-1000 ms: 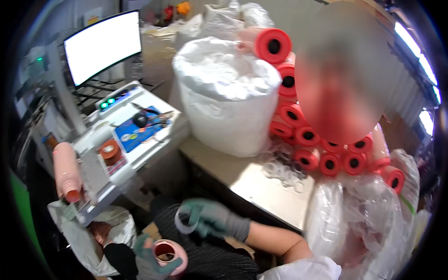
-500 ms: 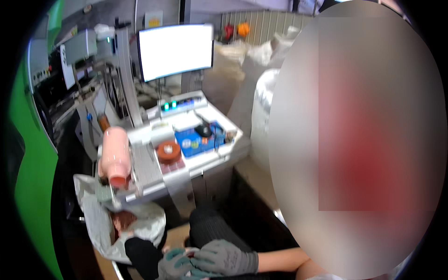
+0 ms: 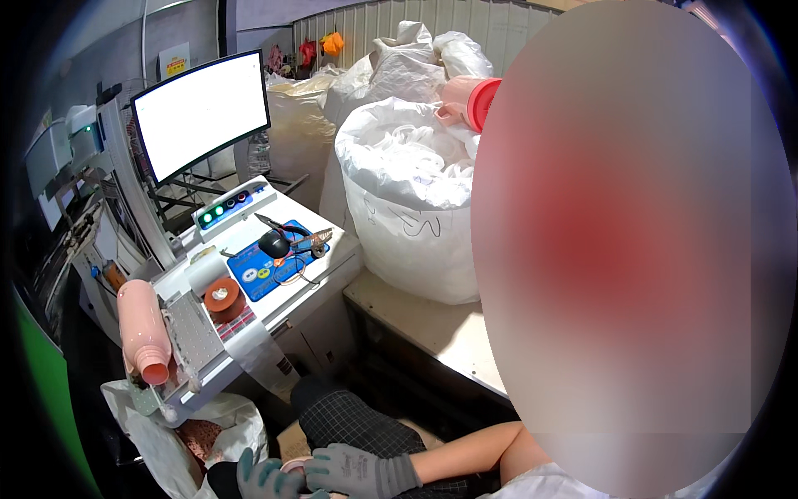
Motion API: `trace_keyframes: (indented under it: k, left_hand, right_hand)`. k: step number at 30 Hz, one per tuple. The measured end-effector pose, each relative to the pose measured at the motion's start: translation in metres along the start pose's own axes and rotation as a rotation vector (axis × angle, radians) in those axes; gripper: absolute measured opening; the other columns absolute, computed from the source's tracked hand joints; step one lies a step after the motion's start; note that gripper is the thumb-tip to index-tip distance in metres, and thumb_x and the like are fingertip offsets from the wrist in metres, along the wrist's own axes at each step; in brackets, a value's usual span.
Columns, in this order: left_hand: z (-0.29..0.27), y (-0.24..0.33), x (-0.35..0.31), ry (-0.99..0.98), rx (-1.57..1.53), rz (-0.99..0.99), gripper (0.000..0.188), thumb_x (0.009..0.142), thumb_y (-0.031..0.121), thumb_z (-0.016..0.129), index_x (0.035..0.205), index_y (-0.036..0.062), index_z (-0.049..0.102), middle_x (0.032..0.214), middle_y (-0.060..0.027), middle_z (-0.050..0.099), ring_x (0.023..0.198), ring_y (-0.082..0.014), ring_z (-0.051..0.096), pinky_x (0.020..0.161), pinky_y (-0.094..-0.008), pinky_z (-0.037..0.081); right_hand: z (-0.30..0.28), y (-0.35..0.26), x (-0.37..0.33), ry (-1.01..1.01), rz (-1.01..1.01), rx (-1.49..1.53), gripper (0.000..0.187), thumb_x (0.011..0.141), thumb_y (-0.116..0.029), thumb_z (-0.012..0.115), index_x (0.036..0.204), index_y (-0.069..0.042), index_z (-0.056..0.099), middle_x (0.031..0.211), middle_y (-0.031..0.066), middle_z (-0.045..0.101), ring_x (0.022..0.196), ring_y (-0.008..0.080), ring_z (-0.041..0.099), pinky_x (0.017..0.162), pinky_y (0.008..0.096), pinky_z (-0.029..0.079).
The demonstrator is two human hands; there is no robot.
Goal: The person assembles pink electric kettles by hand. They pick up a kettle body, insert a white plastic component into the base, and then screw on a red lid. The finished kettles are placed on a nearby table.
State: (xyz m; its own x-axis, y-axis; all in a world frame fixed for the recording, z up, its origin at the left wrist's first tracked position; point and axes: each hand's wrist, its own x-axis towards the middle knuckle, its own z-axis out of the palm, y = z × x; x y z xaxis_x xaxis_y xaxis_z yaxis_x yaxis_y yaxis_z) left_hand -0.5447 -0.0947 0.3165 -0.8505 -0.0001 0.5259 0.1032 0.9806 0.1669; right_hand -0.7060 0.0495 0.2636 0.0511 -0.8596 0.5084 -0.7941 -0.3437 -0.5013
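Note:
Low in the picture, my two hands wear grey work gloves with teal palms. My right hand closes on a small pink round piece, its bare forearm coming in from the right. At the other side of that piece, my left hand has its teal fingers curled toward it. Only part of the piece shows between the gloves, so its kind is unclear. A white bag with pinkish-brown bits inside stands beyond my left hand. Dark checked trousers cover the leg next to my right hand.
A pink bottle lies on the white workbench beside a brown tape roll. Tools and a black mouse rest on a blue mat. Behind are a monitor, a white sack and a pink jug. Blur hides the right.
The view has swung to the right, so bench and monitor sit farther left. The full sack and pink jug now show. More of the pink piece appears between my hands.

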Motion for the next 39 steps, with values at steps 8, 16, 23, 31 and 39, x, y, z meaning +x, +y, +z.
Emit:
trace_keyframes:
  k: [8, 16, 23, 31, 39]
  left_hand:
    - [-0.003, -0.017, 0.017, -0.288, 0.235, -0.181, 0.035, 0.082, 0.041, 0.067, 0.104, 0.0139, 0.07, 0.088, -0.0109, 0.064, 0.091, -0.0358, 0.059, 0.091, -0.0527, 0.043]
    - [-0.001, -0.039, 0.076, -0.742, 0.115, -0.023, 0.015, 0.076, 0.027, 0.072, 0.082, 0.0145, 0.076, 0.099, -0.0091, 0.065, 0.099, -0.0266, 0.063, 0.076, -0.0404, 0.053]
    - [0.025, -0.038, 0.089, -0.852, -0.059, -0.148, 0.016, 0.087, 0.02, 0.068, 0.094, 0.0062, 0.07, 0.101, -0.0139, 0.07, 0.095, -0.0265, 0.072, 0.077, -0.0403, 0.058]
    - [0.091, -0.087, 0.088, -0.282, -0.958, -0.731, 0.05, 0.09, 0.026, 0.075, 0.13, 0.0031, 0.056, 0.114, -0.0128, 0.064, 0.103, -0.0198, 0.067, 0.083, -0.0344, 0.057]
    - [0.18, -0.227, 0.05, -0.125, -1.028, -1.234, 0.072, 0.087, 0.034, 0.082, 0.142, -0.0055, 0.054, 0.133, -0.0151, 0.065, 0.116, -0.0187, 0.061, 0.093, -0.0302, 0.051]
  right_hand:
    - [0.006, 0.016, 0.023, 0.044, 0.022, 0.105, 0.042, 0.086, -0.034, 0.073, 0.114, -0.004, 0.067, 0.126, 0.0167, 0.063, 0.095, 0.0291, 0.068, 0.075, 0.04, 0.056]
    - [-0.007, 0.014, 0.011, -0.066, 0.065, -0.1, 0.028, 0.084, -0.04, 0.077, 0.088, -0.013, 0.071, 0.097, 0.0055, 0.066, 0.078, 0.0237, 0.064, 0.073, 0.0382, 0.051]
    - [-0.009, 0.033, -0.004, -0.031, 0.034, -0.082, 0.026, 0.082, -0.037, 0.079, 0.084, -0.012, 0.07, 0.093, 0.0032, 0.064, 0.078, 0.0207, 0.06, 0.072, 0.0368, 0.048]
    - [-0.011, 0.049, -0.081, 0.123, 0.165, -0.025, 0.04, 0.078, -0.043, 0.081, 0.102, -0.011, 0.072, 0.108, 0.0031, 0.071, 0.081, 0.0218, 0.064, 0.072, 0.0382, 0.047]
    - [-0.046, 0.06, -0.057, 0.299, 0.135, 0.101, 0.041, 0.087, -0.037, 0.077, 0.112, -0.005, 0.071, 0.113, 0.0115, 0.071, 0.078, 0.0213, 0.065, 0.069, 0.0378, 0.05]
